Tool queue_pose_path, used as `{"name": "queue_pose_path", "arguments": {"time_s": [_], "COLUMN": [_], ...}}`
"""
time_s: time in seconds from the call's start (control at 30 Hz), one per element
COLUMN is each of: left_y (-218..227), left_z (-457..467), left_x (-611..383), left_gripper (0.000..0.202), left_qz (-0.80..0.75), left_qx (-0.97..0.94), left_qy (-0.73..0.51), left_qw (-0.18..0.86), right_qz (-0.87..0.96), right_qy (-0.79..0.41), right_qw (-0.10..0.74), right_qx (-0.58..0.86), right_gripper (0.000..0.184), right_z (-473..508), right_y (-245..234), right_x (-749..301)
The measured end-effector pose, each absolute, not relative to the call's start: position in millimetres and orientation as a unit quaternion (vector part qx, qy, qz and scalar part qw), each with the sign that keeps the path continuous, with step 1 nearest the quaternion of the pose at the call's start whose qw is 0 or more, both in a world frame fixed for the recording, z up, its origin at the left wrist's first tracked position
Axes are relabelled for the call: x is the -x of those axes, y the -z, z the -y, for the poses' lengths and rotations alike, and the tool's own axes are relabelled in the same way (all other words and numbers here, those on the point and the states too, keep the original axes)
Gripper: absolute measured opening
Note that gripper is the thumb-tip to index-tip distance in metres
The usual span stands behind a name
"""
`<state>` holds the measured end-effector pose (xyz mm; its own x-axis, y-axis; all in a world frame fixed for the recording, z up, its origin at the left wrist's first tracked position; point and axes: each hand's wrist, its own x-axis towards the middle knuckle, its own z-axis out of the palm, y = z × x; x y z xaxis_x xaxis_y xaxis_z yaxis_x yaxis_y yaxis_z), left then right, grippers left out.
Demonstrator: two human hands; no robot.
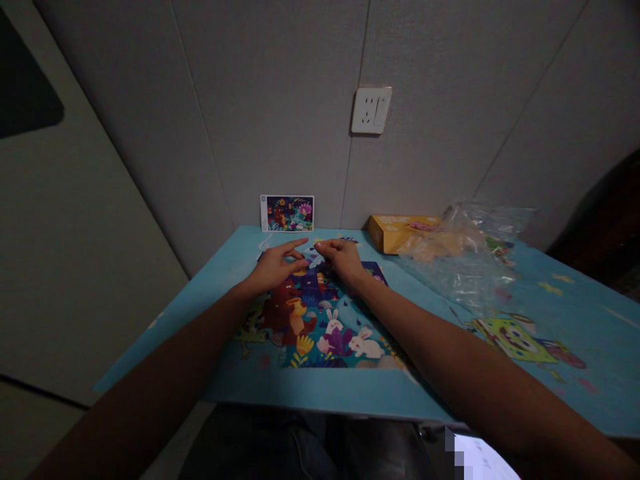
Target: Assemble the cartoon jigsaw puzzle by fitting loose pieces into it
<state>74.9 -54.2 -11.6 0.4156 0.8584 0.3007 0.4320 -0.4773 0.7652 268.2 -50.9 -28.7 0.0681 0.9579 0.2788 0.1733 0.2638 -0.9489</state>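
A partly assembled jigsaw puzzle (pixel 300 320) lies on the table, showing a brown bear, white rabbits and flowers. Over its far edge, my right hand (pixel 343 259) pinches a small, dark puzzle piece (pixel 313 249) between thumb and fingertips; most of the piece is hidden. My left hand (pixel 275 267) is beside it at the upper left of the puzzle, fingers apart and index finger stretched toward the right hand. It holds nothing. Behind both hands a small picture card (pixel 290 213) leans upright against the wall, printed with a similar scene.
On the right, a yellow box (pixel 395 230) stands near the wall, with crumpled clear plastic bags (pixel 465 260) in front of and over it. The blue table (pixel 280 390) carries cartoon prints. A white wall socket (pixel 371 110) is above.
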Motion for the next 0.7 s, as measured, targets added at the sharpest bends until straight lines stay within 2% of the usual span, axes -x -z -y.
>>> {"name": "queue_pose_path", "arguments": {"time_s": [0.1,0.17,0.23,0.3,0.37,0.43,0.57,0.7], "left_y": [10,8,5,4,4,5,11,19], "left_z": [57,54,49,42,35,27,17,13], "left_x": [-79,-77,-72,-65,-57,-49,-37,-30], "left_gripper": [0.047,0.04,0.033,0.03,0.031,0.031,0.025,0.024], "left_qz": [-0.41,-0.41,-0.415,-0.438,-0.481,-0.525,-0.601,-0.651], "left_qx": [-0.781,-0.776,-0.758,-0.717,-0.661,-0.614,-0.597,-0.661], "left_qy": [-0.353,-0.379,-0.427,-0.477,-0.506,-0.515,-0.472,-0.346], "left_qw": [0.312,0.294,0.265,0.257,0.275,0.286,0.244,0.142], "right_qz": [0.589,0.596,0.601,0.599,0.594,0.59,0.594,0.598], "right_qy": [-0.394,-0.376,-0.302,-0.178,-0.059,-0.001,-0.014,-0.021], "right_qw": [0.529,0.528,0.535,0.52,0.453,0.362,0.241,0.24], "right_qx": [0.467,0.474,0.511,0.583,0.662,0.721,0.767,0.764], "right_gripper": [0.037,0.037,0.035,0.03,0.029,0.038,0.051,0.045], "right_z": [55,52,48,43,40,39,39,37], "right_y": [30,31,30,30,30,30,32,33], "right_x": [-262,-266,-276,-290,-304,-314,-317,-314]}}
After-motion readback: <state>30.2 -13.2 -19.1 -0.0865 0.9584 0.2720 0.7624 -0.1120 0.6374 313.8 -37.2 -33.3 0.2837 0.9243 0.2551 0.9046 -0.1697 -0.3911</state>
